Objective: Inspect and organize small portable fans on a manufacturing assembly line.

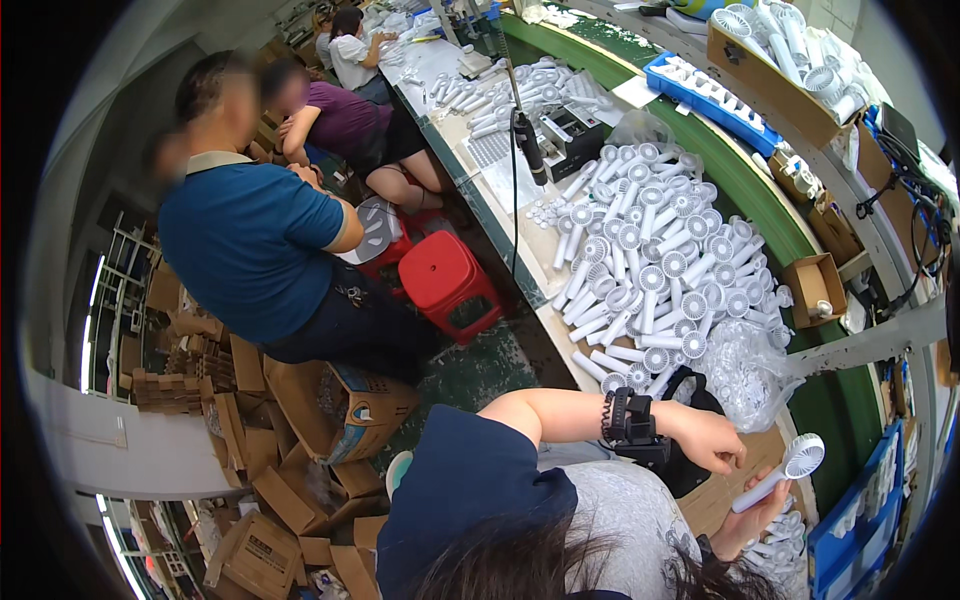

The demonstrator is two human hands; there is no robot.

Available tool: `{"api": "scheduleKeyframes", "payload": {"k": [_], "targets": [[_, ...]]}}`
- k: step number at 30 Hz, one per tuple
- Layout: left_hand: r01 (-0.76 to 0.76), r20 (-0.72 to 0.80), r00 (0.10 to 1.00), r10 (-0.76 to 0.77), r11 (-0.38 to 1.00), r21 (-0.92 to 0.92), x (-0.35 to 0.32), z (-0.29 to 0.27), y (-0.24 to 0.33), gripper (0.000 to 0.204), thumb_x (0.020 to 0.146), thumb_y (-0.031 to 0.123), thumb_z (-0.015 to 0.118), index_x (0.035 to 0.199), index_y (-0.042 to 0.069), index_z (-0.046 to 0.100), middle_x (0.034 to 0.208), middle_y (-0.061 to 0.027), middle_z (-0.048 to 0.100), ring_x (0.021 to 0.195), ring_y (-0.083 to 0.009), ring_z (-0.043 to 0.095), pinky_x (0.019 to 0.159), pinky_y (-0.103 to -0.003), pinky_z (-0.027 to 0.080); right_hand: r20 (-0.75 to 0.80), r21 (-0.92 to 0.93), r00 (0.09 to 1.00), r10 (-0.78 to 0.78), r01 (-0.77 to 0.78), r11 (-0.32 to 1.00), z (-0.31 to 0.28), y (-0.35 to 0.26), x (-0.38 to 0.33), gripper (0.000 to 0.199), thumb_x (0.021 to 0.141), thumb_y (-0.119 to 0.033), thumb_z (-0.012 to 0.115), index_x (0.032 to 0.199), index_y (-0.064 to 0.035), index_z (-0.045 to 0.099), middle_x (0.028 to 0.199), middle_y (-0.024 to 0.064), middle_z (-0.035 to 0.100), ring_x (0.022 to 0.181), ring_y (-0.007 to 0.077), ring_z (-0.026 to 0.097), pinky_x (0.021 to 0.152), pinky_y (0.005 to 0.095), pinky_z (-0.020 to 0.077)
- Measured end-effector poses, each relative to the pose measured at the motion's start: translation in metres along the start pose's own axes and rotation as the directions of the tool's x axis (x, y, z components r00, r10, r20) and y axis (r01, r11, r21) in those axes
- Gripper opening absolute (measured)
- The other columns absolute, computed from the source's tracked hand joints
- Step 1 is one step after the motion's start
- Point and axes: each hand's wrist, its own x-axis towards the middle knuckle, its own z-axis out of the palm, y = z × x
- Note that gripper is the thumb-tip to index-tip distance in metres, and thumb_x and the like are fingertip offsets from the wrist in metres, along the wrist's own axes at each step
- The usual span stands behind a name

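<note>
One white handheld fan (797, 461) is in work just off the near end of the big heap of white handheld fans (672, 264), the right hand's (748, 522) fingers wrapped round its handle, while the left hand (708, 441) hangs between it and the heap, fingers curled, whether pinching anything I can't tell. It looks whole, and a smaller batch of fans (782, 552) lies farther from the heap, but I can't tell which lot is finished.

Dark print on a brown carton (256, 558) is too small to read.
</note>
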Motion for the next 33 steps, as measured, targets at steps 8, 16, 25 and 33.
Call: {"api": "scheduleKeyframes", "payload": {"k": [8,16,25,33], "targets": [[-0.001,0.011,1.0,0.001,1.0,-0.01,0.0,-0.003,0.002,0.024,0.077,0.018,0.053,0.093,0.001,0.055,0.072,-0.0125,0.06,0.067,-0.028,0.058,0.058,-0.034,0.045,-0.01,-0.023,1.0,0.0,0.0,1.0,0.002,-0.001,0.002,0.029,0.085,-0.025,0.044,0.104,-0.0036,0.043,0.071,0.0032,0.046,0.061,0.0083,0.041,0.055,0.0202,0.0335],[-0.553,-0.542,0.576,0.612,0.78,0.293,-0.019,-0.081,0.109,0.007,0.074,0.007,0.053,0.069,0.004,0.051,0.065,-0.0058,0.05,0.053,-0.0194,0.048,0.047,-0.031,0.036,-0.065,0.01,0.998,0.006,-0.006,1.0,-0.019,0.01,0.004,0.032,0.081,-0.022,0.049,0.106,-0.0029,0.043,0.073,0.0039,0.051,0.061,0.0104,0.049,0.054,0.0204,0.0397],[-0.865,-0.421,-0.136,0.897,0.1,0.492,-0.037,-0.071,0.191,0.023,0.074,0.013,0.058,0.096,0.013,0.053,0.105,-0.0016,0.044,0.088,-0.0152,0.046,0.065,-0.031,0.04,0.024,-0.039,0.998,0.049,-0.048,0.998,0.014,-0.01,0.005,0.037,0.079,-0.026,0.05,0.105,-0.0003,0.046,0.072,0.0065,0.054,0.059,0.0113,0.049,0.053,0.0215,0.0404],[-0.917,-0.466,-0.117,0.877,0.085,0.389,-0.003,-0.051,0.189,0.033,0.074,0.006,0.058,0.106,0.015,0.056,0.119,0.0081,0.045,0.103,-0.0106,0.043,0.07,-0.028,0.041,0.07,0.011,0.997,0.032,-0.033,0.999,0.009,-0.008,0.016,0.031,0.081,-0.021,0.047,0.104,0.0,0.046,0.073,0.0075,0.054,0.062,0.0105,0.05,0.056,0.021,0.041]]}}
